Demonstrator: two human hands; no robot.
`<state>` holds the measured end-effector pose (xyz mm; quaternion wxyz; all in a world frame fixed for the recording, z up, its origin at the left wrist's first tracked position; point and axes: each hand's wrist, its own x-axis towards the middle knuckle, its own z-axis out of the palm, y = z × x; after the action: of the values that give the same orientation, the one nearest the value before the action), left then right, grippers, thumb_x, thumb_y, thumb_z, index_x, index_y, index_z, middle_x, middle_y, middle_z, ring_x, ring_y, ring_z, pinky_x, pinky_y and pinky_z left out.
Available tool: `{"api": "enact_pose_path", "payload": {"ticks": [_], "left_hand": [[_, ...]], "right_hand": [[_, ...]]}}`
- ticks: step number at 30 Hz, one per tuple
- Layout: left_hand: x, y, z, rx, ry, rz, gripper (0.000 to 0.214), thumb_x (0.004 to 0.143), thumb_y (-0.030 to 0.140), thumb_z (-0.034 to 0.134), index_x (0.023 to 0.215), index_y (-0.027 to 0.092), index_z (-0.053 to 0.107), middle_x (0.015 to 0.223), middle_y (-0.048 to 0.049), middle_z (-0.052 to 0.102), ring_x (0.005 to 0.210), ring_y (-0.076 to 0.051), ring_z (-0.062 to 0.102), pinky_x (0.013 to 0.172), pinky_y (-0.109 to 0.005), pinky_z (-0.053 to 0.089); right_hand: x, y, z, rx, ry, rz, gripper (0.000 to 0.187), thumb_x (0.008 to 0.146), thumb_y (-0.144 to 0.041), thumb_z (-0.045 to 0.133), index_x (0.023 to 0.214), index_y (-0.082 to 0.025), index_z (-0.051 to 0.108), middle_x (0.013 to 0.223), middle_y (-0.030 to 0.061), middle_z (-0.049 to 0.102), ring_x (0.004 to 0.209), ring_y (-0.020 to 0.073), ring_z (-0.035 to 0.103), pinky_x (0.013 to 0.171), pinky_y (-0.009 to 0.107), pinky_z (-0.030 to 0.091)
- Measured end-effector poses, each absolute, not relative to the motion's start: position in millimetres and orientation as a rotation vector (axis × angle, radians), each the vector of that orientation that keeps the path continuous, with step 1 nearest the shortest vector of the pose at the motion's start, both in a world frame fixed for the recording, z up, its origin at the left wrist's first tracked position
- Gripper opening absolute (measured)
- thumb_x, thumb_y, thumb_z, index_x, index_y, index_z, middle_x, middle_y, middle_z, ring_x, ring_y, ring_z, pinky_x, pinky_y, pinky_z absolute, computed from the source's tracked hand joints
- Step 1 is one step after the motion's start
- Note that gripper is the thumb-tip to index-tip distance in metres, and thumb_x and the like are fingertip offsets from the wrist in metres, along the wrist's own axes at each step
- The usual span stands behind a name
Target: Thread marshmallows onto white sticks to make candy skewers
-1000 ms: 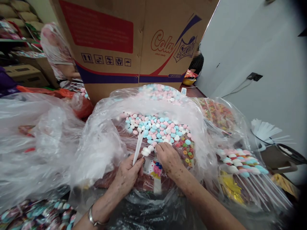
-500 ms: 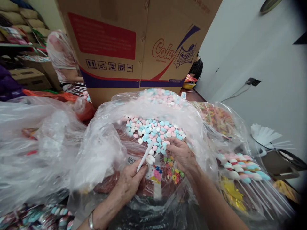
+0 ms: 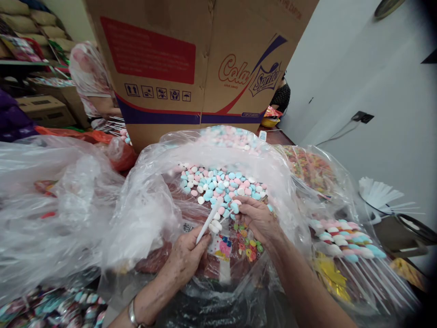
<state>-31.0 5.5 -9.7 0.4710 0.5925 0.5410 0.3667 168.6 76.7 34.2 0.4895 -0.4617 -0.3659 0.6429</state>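
A slim white stick (image 3: pixel 208 221) slants up from my left hand (image 3: pixel 189 253), whose thumb and fingers are closed round its lower end. My right hand (image 3: pixel 258 219) pinches small marshmallows (image 3: pixel 235 206), pink and blue, just right of the stick's upper end. Two white marshmallows (image 3: pixel 215 226) sit close beside the stick. Beyond both hands spreads a pile of pink, blue and white marshmallows (image 3: pixel 221 184) on clear plastic. Below my right hand lie colourful gummy rings (image 3: pixel 251 248), near a small printed picture (image 3: pixel 221 247).
A tall cardboard carton (image 3: pixel 164 54) stands behind the pile. Crumpled clear plastic bags (image 3: pixel 58 191) cover the left side. Finished marshmallow skewers (image 3: pixel 351 239) lie at right, near a bag of gummies (image 3: pixel 309 166) and a fan of white sticks (image 3: pixel 378 196). One person (image 3: pixel 90 79) is at back left.
The whole view shifts slightly. Both hands keep nearly the same place and hold, and the pinched marshmallows turn a little at my right fingertips.
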Motion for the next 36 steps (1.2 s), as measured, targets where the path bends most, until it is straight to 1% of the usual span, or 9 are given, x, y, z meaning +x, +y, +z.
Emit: {"api": "enact_pose_path", "payload": {"ticks": [7, 14, 16, 19, 22, 26, 30, 33, 36], "left_hand": [[-31, 5, -7, 1.453, 1.32, 0.932, 0.025, 0.089, 0.036, 0.048, 0.073, 0.021, 0.061, 0.052, 0.0054, 0.056, 0.052, -0.017, 0.053, 0.055, -0.026, 0.038], [-31, 6, -10, 1.432, 1.331, 0.92, 0.026, 0.09, 0.038, 0.049, 0.076, 0.021, 0.063, 0.051, 0.0064, 0.055, 0.05, -0.016, 0.051, 0.053, -0.025, 0.038], [-31, 6, -10, 1.456, 1.343, 0.924, 0.026, 0.09, 0.036, 0.048, 0.076, 0.021, 0.064, 0.05, 0.0063, 0.054, 0.05, -0.016, 0.051, 0.053, -0.025, 0.038], [-31, 6, -8, 1.497, 1.356, 0.922, 0.026, 0.089, 0.034, 0.048, 0.075, 0.021, 0.065, 0.05, 0.0055, 0.055, 0.05, -0.016, 0.052, 0.054, -0.026, 0.038], [-31, 5, -6, 1.508, 1.36, 0.926, 0.025, 0.088, 0.034, 0.049, 0.074, 0.021, 0.065, 0.049, 0.0048, 0.056, 0.051, -0.018, 0.052, 0.054, -0.026, 0.038], [-30, 5, -6, 1.499, 1.335, 0.922, 0.027, 0.09, 0.037, 0.047, 0.075, 0.021, 0.063, 0.051, 0.0039, 0.056, 0.052, -0.018, 0.052, 0.055, -0.026, 0.039], [-29, 5, -8, 1.496, 1.346, 0.938, 0.025, 0.09, 0.038, 0.048, 0.078, 0.022, 0.064, 0.056, 0.0035, 0.055, 0.057, -0.018, 0.052, 0.057, -0.026, 0.039], [-29, 5, -10, 1.496, 1.348, 0.93, 0.026, 0.09, 0.038, 0.048, 0.076, 0.022, 0.062, 0.055, 0.0045, 0.053, 0.055, -0.017, 0.051, 0.056, -0.026, 0.037], [-29, 5, -11, 1.488, 1.333, 0.915, 0.028, 0.091, 0.039, 0.047, 0.07, 0.022, 0.056, 0.053, 0.0051, 0.053, 0.052, -0.016, 0.05, 0.055, -0.026, 0.038]], "right_hand": [[170, 78, 32, -1.135, -0.866, 1.548, 0.035, 0.055, -0.027, 0.083, 0.087, -0.015, 0.077, 0.072, 0.0031, 0.068, 0.061, 0.0112, 0.055, 0.055, 0.024, 0.046], [167, 74, 32, -1.194, -0.9, 1.509, 0.037, 0.055, -0.03, 0.083, 0.089, -0.016, 0.078, 0.071, 0.0013, 0.068, 0.057, 0.0106, 0.054, 0.055, 0.026, 0.045], [167, 73, 28, -1.233, -0.982, 1.416, 0.037, 0.059, -0.032, 0.08, 0.092, -0.016, 0.078, 0.073, 0.0014, 0.069, 0.059, 0.0116, 0.055, 0.058, 0.027, 0.046], [168, 71, 20, -1.314, -1.208, 1.192, 0.036, 0.07, -0.034, 0.073, 0.102, -0.019, 0.078, 0.083, 0.0022, 0.072, 0.072, 0.016, 0.061, 0.068, 0.029, 0.049], [168, 67, 16, -1.402, -1.442, 1.006, 0.035, 0.078, -0.035, 0.065, 0.108, -0.022, 0.076, 0.086, 0.002, 0.074, 0.083, 0.0201, 0.064, 0.075, 0.032, 0.051], [165, 60, 15, -1.454, -1.608, 0.815, 0.036, 0.085, -0.035, 0.057, 0.113, -0.023, 0.074, 0.086, 0.0022, 0.076, 0.082, 0.0217, 0.067, 0.072, 0.033, 0.055], [160, 56, 11, -1.369, -1.747, 0.567, 0.036, 0.089, -0.034, 0.052, 0.116, -0.021, 0.073, 0.096, 0.0044, 0.077, 0.079, 0.021, 0.071, 0.077, 0.034, 0.058], [158, 55, 8, -1.242, -1.868, 0.363, 0.036, 0.093, -0.029, 0.049, 0.119, -0.018, 0.071, 0.109, 0.0082, 0.075, 0.094, 0.0222, 0.072, 0.088, 0.035, 0.057], [157, 55, 4, -1.114, -1.983, 0.183, 0.036, 0.096, -0.022, 0.045, 0.124, -0.017, 0.067, 0.113, 0.0107, 0.073, 0.101, 0.0219, 0.07, 0.091, 0.035, 0.057]]}}
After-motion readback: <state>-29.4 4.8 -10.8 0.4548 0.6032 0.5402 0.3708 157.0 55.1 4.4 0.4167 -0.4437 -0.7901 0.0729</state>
